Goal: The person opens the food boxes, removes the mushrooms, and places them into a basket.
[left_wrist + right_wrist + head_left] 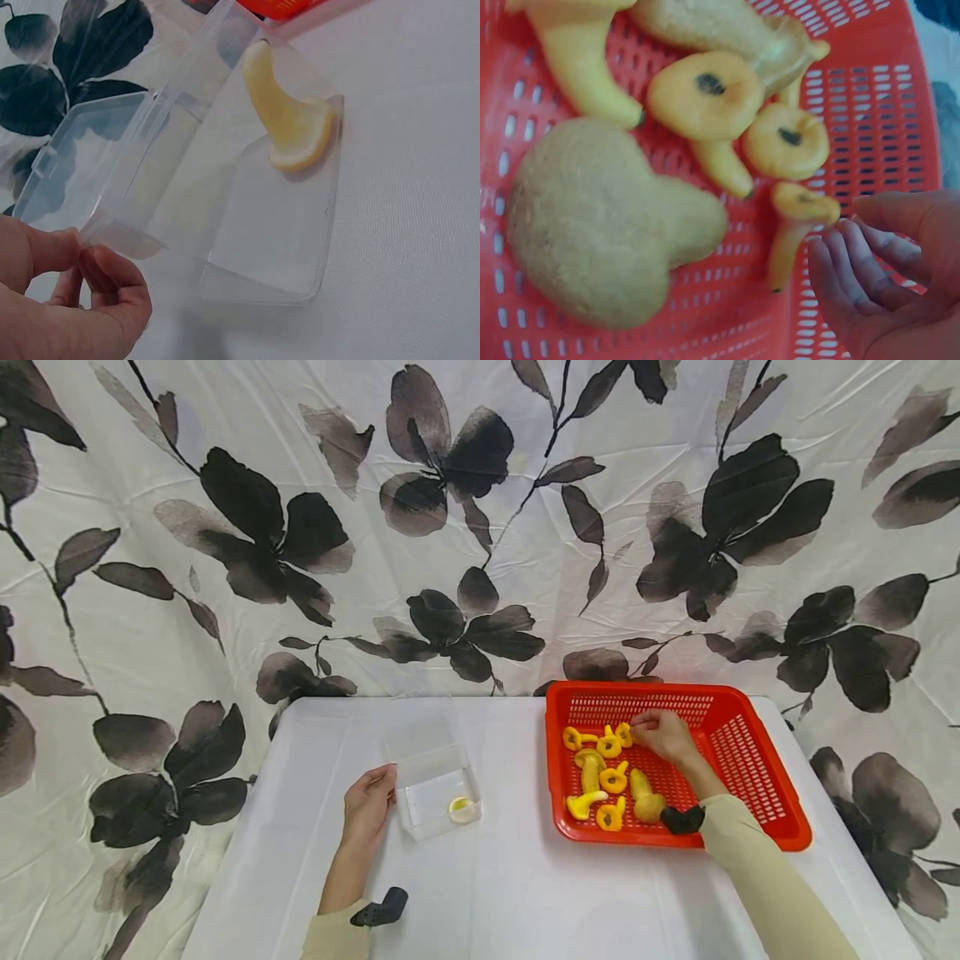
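Note:
My left hand [369,802] pinches the left edge of a clear plastic box [262,240] between thumb and fingers, near its hinged lid [82,161]. One pale yellow toy mushroom [289,112] with a curved stem lies inside the box at its right end. Over at the red basket [750,839], my right hand [663,735] reaches in, thumb and fingertips drawn together at the cap edge of a small yellow toy mushroom [799,210]. Beside that mushroom are two others with dark spots in their caps, a smaller one [786,141] and a larger one [705,94].
Several more toy mushrooms are in the basket's left half, among them a big tan one [592,225] and a yellow one [585,804]. Box and basket stand on a white-covered table [495,893]. A flower-printed cloth [450,552] hangs behind.

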`<state>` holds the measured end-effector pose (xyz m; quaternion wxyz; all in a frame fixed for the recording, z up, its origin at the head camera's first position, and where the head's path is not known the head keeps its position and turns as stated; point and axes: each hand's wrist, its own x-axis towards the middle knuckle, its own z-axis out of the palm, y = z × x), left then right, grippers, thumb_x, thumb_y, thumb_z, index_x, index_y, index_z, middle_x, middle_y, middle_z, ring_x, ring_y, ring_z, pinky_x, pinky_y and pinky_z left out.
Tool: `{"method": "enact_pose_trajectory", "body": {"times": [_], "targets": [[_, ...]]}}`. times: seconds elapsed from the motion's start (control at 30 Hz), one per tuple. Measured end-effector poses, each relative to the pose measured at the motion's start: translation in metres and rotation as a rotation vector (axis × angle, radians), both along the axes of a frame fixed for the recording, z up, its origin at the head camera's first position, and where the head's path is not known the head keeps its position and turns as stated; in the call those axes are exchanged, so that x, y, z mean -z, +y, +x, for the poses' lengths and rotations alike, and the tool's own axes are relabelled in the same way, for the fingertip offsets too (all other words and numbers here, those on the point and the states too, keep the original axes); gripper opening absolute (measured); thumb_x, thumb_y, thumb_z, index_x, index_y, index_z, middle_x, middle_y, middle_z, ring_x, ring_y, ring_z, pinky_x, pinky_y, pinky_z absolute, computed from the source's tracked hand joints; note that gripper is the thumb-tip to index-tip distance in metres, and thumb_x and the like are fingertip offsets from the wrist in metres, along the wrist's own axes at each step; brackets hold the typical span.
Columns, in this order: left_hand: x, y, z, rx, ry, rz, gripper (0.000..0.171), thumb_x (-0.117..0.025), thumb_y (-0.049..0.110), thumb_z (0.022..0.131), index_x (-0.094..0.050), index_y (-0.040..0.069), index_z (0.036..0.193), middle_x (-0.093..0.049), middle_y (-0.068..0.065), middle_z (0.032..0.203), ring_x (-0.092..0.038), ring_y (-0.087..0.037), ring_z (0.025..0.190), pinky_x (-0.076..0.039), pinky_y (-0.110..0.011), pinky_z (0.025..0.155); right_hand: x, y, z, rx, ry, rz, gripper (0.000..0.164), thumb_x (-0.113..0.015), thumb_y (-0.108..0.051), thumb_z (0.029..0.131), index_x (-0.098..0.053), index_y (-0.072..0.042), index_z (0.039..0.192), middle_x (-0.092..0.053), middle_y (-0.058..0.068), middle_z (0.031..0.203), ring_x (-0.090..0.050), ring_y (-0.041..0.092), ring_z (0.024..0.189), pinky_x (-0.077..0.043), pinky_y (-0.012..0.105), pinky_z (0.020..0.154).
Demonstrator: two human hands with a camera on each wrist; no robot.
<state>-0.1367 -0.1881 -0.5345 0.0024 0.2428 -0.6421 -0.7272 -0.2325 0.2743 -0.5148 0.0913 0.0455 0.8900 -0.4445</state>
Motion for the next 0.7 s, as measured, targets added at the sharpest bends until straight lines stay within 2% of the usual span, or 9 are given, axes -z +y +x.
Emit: {"method": "enact_pose_trajectory", "body": {"times": [0.07,0.23,0.47,0.53,0.7], "targets": [[0.0,0.0,0.0,-0.004,0.0,0.004,0.037,-0.059,0.014,0.106,-0.053,-0.01,0.133,-0.061,0.003,0.095,-0.054,-0.008,0.083,-0.046,-0.015,0.068,-0.006,-0.004,0.0,0.003,0.008,0.014,0.024,-0.064,-0.006,0.1,-0.064,0.012,0.115,-0.068,0.026,0.104,-0.066,0.031,0.088,-0.058,0.038,0.076],[0.0,-0.001,-0.001,-0.005,-0.001,0.008,0.037,-0.059,0.013,0.106,-0.053,-0.01,0.133,-0.06,0.004,0.093,-0.053,-0.007,0.082,-0.046,-0.015,0.067,-0.017,-0.017,0.0,-0.026,0.026,-0.04,0.024,-0.062,-0.007,0.102,-0.063,0.013,0.116,-0.066,0.029,0.106,-0.066,0.041,0.096,-0.059,0.048,0.086],[0.001,-0.001,-0.001,0.002,-0.018,-0.011,0.037,-0.059,0.013,0.106,-0.053,-0.01,0.134,-0.061,0.003,0.093,-0.054,-0.008,0.082,-0.046,-0.015,0.067,-0.03,-0.031,0.0,-0.094,0.068,-0.014,0.027,-0.062,-0.013,0.103,-0.065,0.01,0.117,-0.068,0.031,0.109,-0.066,0.042,0.091,-0.057,0.039,0.071],[0.002,-0.001,-0.001,0.002,-0.016,-0.012,0.037,-0.059,0.013,0.106,-0.053,-0.01,0.134,-0.062,0.004,0.093,-0.054,-0.007,0.082,-0.046,-0.015,0.067,-0.034,-0.036,-0.001,-0.109,0.079,-0.012,0.026,-0.063,-0.013,0.102,-0.066,0.009,0.117,-0.068,0.029,0.109,-0.066,0.042,0.09,-0.057,0.039,0.071],[0.002,0.0,-0.002,-0.001,-0.008,-0.012,0.037,-0.059,0.013,0.105,-0.054,-0.011,0.134,-0.062,0.003,0.093,-0.054,-0.008,0.081,-0.046,-0.015,0.067,-0.044,-0.049,-0.002,-0.153,0.126,-0.026,0.023,-0.065,-0.01,0.101,-0.067,0.008,0.115,-0.07,0.025,0.106,-0.066,0.037,0.09,-0.054,0.028,0.069]]}}
